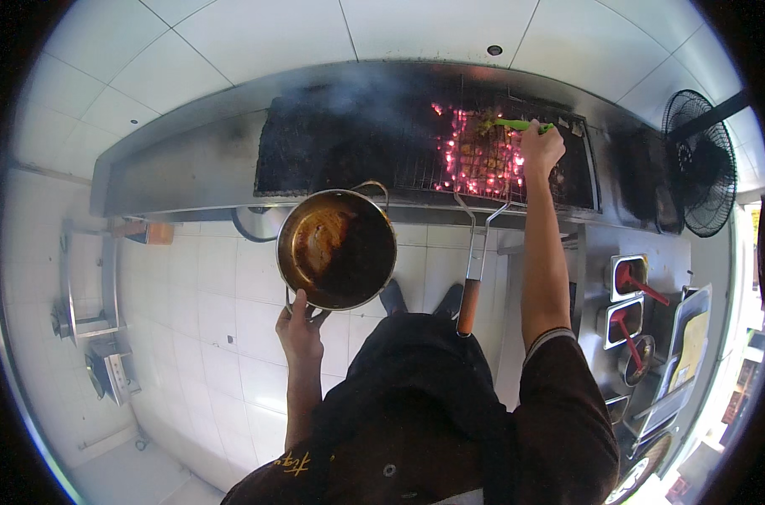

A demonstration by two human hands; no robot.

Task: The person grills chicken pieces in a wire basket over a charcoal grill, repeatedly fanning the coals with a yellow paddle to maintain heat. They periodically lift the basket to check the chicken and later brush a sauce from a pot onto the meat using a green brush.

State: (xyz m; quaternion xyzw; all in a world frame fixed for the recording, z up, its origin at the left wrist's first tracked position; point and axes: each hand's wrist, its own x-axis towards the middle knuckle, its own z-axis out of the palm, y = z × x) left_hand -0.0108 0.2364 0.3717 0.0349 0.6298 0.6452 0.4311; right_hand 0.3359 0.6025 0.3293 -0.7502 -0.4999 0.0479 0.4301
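Observation:
A metal pot with dark liquid is tilted in my left hand, which grips its lower handle. Its far loop handle reaches the front edge of the charcoal grill. My right hand is closed round a green-handled tool, whose end lies over the food in a wire grill basket; the tool's tip is too blurred to name. Pink-glowing coals show around and through the basket. The basket's long handle with a wooden grip sticks out towards me.
Smoke drifts over the grill's left half. A black fan stands at the right end. On the right counter are metal containers with red utensils, a small pot and a clear tray. A round lid-like object shows below the grill's edge.

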